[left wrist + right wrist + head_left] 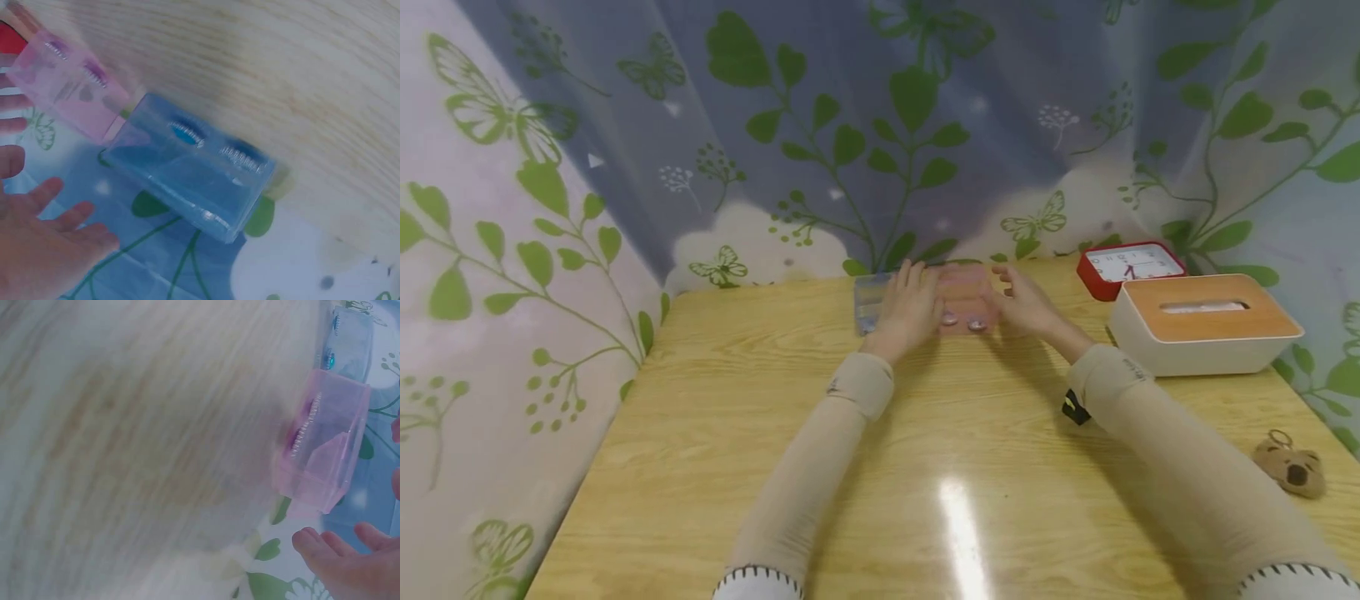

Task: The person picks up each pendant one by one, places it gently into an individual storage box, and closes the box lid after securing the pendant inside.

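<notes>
A translucent blue plastic box point(867, 293) and a translucent pink plastic box point(964, 287) stand side by side at the table's back edge, by the curtain. Small shiny oval pieces show low on both boxes, a bright blue one point(186, 134) among them. My left hand point(912, 304) reaches over where the boxes meet and covers part of them in the head view; its fingers are extended. At the pink box's right end is my right hand point(1026, 307), fingers loosely bent and holding nothing. In the right wrist view a gap separates its fingertips from the pink box point(328, 440).
On the right stand a red clock point(1131, 262) and a white tissue box point(1206, 325) with a wood-look lid. A bear keychain point(1290, 467) lies near the right edge. Beside the right cuff is a small black object point(1075, 408). A patterned curtain point(820, 150) hangs behind the table.
</notes>
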### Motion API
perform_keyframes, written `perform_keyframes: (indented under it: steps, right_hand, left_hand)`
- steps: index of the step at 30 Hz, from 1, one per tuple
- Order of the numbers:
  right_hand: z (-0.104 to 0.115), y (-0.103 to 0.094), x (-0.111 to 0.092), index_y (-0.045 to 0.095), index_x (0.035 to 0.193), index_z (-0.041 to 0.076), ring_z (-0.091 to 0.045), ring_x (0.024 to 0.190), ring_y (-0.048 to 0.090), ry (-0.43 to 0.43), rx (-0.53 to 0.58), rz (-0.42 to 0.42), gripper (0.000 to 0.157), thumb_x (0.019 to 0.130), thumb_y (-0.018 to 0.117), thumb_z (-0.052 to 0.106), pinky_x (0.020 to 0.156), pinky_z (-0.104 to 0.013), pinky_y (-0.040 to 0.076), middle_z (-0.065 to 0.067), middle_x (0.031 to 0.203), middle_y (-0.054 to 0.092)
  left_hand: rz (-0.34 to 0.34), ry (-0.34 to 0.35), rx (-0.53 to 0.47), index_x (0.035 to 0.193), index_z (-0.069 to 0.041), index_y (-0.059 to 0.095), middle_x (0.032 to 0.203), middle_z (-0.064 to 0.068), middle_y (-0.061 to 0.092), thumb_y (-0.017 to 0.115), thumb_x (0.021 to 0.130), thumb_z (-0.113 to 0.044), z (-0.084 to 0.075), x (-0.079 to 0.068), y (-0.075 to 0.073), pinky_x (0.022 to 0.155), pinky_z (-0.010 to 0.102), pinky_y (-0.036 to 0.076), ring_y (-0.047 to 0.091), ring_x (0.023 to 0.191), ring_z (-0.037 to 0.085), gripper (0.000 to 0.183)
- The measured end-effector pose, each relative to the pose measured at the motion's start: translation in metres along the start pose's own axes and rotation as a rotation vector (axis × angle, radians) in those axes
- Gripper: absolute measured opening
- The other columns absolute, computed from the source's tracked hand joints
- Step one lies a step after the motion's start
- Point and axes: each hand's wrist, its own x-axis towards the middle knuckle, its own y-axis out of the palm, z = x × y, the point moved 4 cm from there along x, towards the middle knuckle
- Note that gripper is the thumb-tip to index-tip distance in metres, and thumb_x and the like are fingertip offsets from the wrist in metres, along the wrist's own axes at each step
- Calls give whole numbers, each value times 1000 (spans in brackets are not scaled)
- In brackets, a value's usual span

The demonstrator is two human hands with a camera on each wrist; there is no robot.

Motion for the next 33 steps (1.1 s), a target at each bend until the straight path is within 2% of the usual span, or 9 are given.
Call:
perform_keyframes:
  steps: [4,8,12,15,16,19,22,26,33]
  right_hand:
    - [0,-6,1,22,162,-8,-59,148,35,-22,-29,1,70,113,46,35,126,-65,32,-40,165,26]
    - [-5,-9,10,19,162,-9,-59,149,34,4,-17,2,70,113,42,36,125,-67,32,-41,164,25]
    - [-10,-7,21,16,163,-8,-56,152,31,68,40,-3,73,114,36,43,126,-66,31,-41,165,25]
    - [-11,-3,28,14,163,-9,-53,156,27,103,79,5,76,114,30,47,130,-63,26,-40,167,22]
    - [-11,-2,30,13,163,-10,-53,157,26,109,94,6,77,114,29,48,131,-62,24,-39,167,20]
    - [-10,1,37,15,162,-11,-52,157,25,126,104,13,79,114,25,50,132,-61,23,-38,168,20]
    - [-6,3,42,17,162,-11,-51,158,25,142,115,16,78,114,24,50,132,-60,22,-37,168,22]
    - [-1,8,44,18,163,-8,-49,159,24,168,121,25,79,114,23,53,133,-59,22,-33,170,22]
    - [1,9,44,20,161,-10,-49,157,27,146,140,2,77,114,24,51,132,-59,23,-36,165,28]
  left_hand:
    - [44,-15,51,164,-20,29,174,17,25,45,112,-39,-5,-4,-3,137,53,13,14,166,38,57]
    - [56,34,-43,163,-16,33,167,18,36,45,113,-34,-12,-2,-5,135,50,24,29,160,36,54]
    - [76,10,-379,161,-8,36,161,22,44,43,114,-30,-12,5,-3,128,50,37,42,152,37,53]
    - [97,-70,-637,163,-3,28,166,24,39,38,115,-40,-9,8,1,129,52,36,40,155,40,62]
    - [106,-87,-683,163,-2,25,167,25,38,36,115,-44,-9,9,3,129,52,35,40,155,40,65]
    - [127,-131,-785,163,4,20,168,28,32,30,115,-47,-11,14,4,131,51,32,37,156,41,71]
    - [145,-216,-886,163,6,17,170,29,25,28,114,-49,-11,18,4,133,51,27,31,158,43,75]
    - [180,-326,-995,165,2,11,174,25,16,28,111,-55,-9,21,6,135,52,21,21,162,41,80]
    - [104,-357,-1112,160,1,30,172,24,21,36,113,-49,-5,30,7,133,51,28,28,159,41,70]
